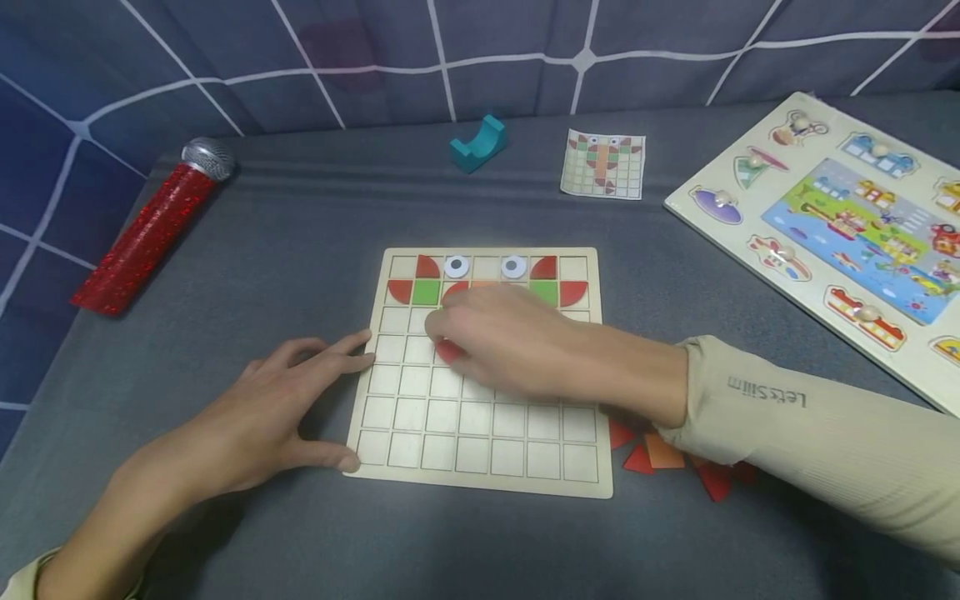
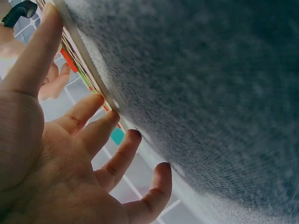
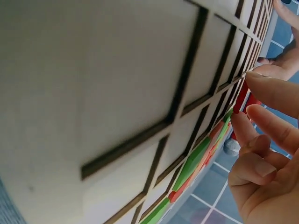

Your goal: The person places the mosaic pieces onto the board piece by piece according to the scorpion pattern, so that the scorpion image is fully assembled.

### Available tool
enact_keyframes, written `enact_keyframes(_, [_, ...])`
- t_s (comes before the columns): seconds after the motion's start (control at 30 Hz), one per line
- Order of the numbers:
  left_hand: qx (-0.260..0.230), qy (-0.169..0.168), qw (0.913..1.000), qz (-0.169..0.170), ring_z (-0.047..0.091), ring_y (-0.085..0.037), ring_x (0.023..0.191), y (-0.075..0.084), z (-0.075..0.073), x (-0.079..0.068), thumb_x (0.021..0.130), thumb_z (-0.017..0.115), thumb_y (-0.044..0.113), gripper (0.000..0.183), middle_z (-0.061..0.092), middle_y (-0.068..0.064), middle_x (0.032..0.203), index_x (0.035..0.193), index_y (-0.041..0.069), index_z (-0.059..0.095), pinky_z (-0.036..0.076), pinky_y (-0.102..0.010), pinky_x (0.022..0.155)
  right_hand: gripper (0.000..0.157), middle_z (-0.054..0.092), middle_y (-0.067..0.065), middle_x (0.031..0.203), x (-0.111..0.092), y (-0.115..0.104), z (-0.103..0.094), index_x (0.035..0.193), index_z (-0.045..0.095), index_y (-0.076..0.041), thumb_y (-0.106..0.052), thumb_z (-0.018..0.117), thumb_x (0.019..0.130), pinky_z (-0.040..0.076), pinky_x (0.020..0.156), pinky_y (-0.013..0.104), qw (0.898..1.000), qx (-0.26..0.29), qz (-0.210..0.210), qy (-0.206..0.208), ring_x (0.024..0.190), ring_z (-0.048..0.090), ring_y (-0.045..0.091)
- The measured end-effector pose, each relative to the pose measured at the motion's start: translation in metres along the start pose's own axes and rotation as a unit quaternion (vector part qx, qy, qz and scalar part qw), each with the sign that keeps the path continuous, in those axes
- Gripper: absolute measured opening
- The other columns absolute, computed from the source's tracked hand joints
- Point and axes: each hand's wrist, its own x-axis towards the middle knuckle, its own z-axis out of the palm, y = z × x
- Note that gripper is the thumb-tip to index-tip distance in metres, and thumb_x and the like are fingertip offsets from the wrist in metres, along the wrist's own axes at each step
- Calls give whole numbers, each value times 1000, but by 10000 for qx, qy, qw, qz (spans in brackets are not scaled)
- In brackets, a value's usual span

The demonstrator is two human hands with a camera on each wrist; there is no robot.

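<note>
A pale wooden grid board lies in the middle of the table, with red quarter-round pieces, green squares and two googly-eye pieces set in its top rows. My right hand is over the upper middle of the board and pinches a red piece between thumb and fingers. Part of the upper rows is hidden beneath that hand. With fingers spread, my left hand touches the board's left edge; its thumb is at the lower left corner.
Loose red and orange pieces lie right of the board, partly under the right sleeve. Behind stand a teal curved block and a printed pattern card. A red microphone lies left, a knobbed picture puzzle right.
</note>
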Motion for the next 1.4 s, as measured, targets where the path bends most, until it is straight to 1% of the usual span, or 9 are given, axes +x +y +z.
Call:
enact_keyframes(0.13, [-8,11,10000,9,32,-37,136,0,0,0,65,79,65,99,27,3,161,149,25,44,30,-72,93,13,52,-4,70,1,0,1,80,61,-15,-5,66,88,41,61,27,10000,-77,-32,-41,67,49,14])
enact_keyframes(0.3, [-5,17,10000,-7,32,-37,136,0,0,0,65,78,66,100,27,3,161,149,24,44,30,-72,94,9,53,-5,74,3,2,1,88,67,-14,-5,67,88,43,63,27,9996,-190,-82,-170,70,50,14])
enact_keyframes(0.5, [25,1,10000,-62,32,-37,136,1,0,0,64,78,67,100,27,3,161,149,24,44,31,-73,93,13,58,-5,83,4,4,-1,99,72,-18,-8,68,90,45,71,29,9986,-188,-78,-478,80,54,13])
enact_keyframes(0.6, [11,14,10000,-51,32,-37,136,1,0,0,64,78,66,100,27,4,161,148,25,45,30,-74,92,15,61,-5,88,4,5,-2,103,74,-18,-11,69,90,46,74,29,9983,-208,-65,-532,83,55,13])
enact_keyframes(1.03, [-24,-54,9999,-116,31,-37,136,1,0,0,64,78,68,101,27,3,161,149,25,44,29,-73,93,11,60,-4,86,0,4,-3,98,74,-15,-11,68,91,46,71,28,9989,-202,-77,-428,80,53,13])
enact_keyframes(1.13, [-50,-66,9999,-110,31,-37,136,1,0,0,65,77,68,100,26,4,161,149,26,43,29,-74,92,17,60,-3,89,-7,5,-6,103,75,-14,-10,65,91,46,70,28,9988,-136,96,-467,82,54,14])
enact_keyframes(1.23, [-67,-61,9999,-76,31,-36,136,1,-1,0,65,77,68,99,25,5,161,149,27,43,29,-74,92,24,58,-3,89,-21,5,-10,110,74,-14,-9,64,89,46,65,28,9981,-146,259,-546,79,53,13])
enact_keyframes(1.33, [-71,-64,9999,-68,31,-35,136,1,-1,0,65,78,68,99,25,5,161,148,27,44,29,-74,92,17,54,-5,83,-39,8,-14,103,72,-15,-11,68,88,44,59,28,9981,-106,310,-523,73,50,12])
enact_keyframes(1.4, [-79,-96,9999,-105,31,-36,136,1,-1,0,64,77,69,100,25,5,161,149,27,44,29,-73,92,14,51,-7,80,-52,11,-16,100,71,-16,-12,70,87,43,59,28,9985,-44,318,-439,71,48,11])
